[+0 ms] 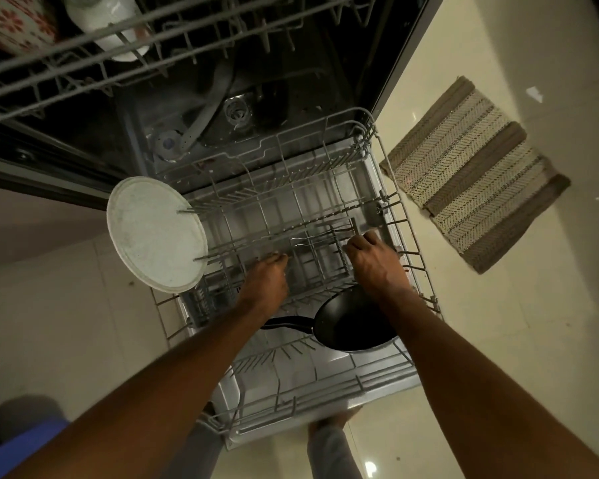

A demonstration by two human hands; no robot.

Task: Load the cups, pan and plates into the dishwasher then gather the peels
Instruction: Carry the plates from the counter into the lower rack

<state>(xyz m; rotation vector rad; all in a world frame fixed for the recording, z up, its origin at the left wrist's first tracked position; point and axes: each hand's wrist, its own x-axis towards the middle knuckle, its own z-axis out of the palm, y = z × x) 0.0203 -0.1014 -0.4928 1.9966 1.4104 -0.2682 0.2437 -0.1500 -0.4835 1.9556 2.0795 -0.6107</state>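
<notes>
Had the grey wire lower dishwasher rack (391, 209) pulled right out for reach, round white plate (156, 235) propped in tines, black non-stick pan (351, 323) near me, left hand (265, 283) and right hand (374, 262) curled onto the small wire cutlery basket (320, 261), probably shifting it.

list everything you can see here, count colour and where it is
lower rack: 1, grey wire, pulled out over the open door
plate: 1, white, standing on edge at the rack's left side
frying pan: 1, black, lying in the rack's near right part
cutlery basket: 1, grey, mid rack between the hands
upper rack: 1, grey wire, top of view
cups: 2, one white, one red-flowered, in upper rack
mat: 1, grey and cream striped, floor at right
left hand: 1, fingers curled on the rack wires
right hand: 1, grips the cutlery basket
</notes>
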